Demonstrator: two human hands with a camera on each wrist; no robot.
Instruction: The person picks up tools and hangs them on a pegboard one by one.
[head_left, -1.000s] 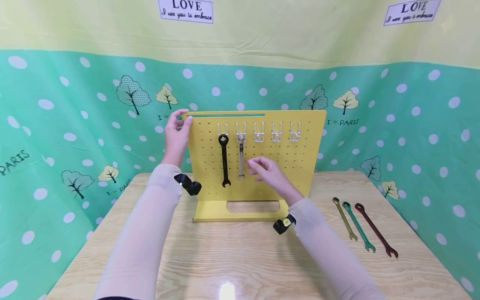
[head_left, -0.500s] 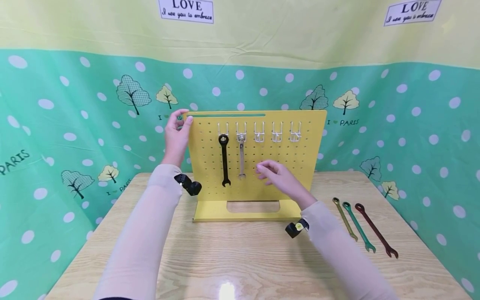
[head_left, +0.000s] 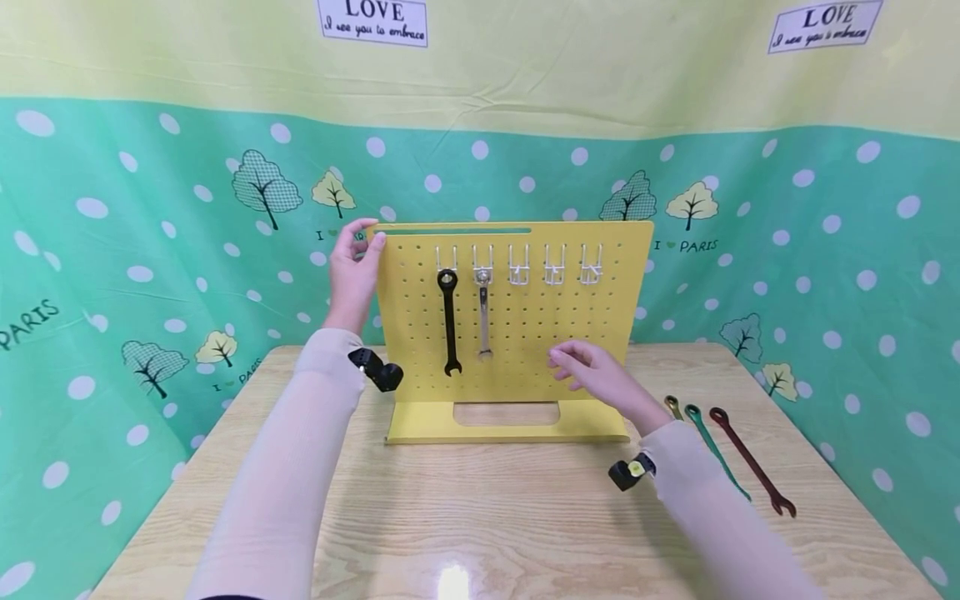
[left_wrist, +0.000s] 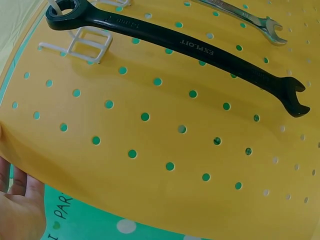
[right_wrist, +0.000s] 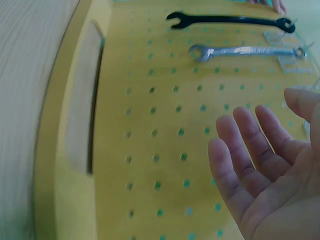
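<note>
A polka-dotted green and yellow curtain (head_left: pixel 540 92) rises behind a wood-grain table (head_left: pixel 480 517) on the head-camera feed I follow from afar. A yellow pegboard (head_left: pixel 525 317) stands upright toward the table's back edge. Pale sleeves reach in from the front edge, the left sleeve (head_left: pixel 277 475) to the pegboard's left side, the right sleeve (head_left: pixel 720 517) across part of the table's right half. I have the left hand (head_left: pixel 352 275) gripping the pegboard's upper left corner, and the right hand (head_left: pixel 596 375) before its lower right corner, fingers loosely bent and well parted from the thumb, grasping nothing. A dark red wrench (head_left: pixel 752 461) lies closest to the table's right edge. A black wrench (head_left: pixel 450 321) hangs ring end up toward the pegboard's left edge. A green wrench (head_left: pixel 707 436) lies beside the dark red one, partly behind the right sleeve. A silver wrench (head_left: pixel 483 325) hangs just right of the black one, and a gold wrench (head_left: pixel 677 411), largely hidden by the right arm, lies beside the green. Five white hooks (head_left: pixel 518 271) line the pegboard below its top edge, the leftmost two bearing the hung wrenches.
</note>
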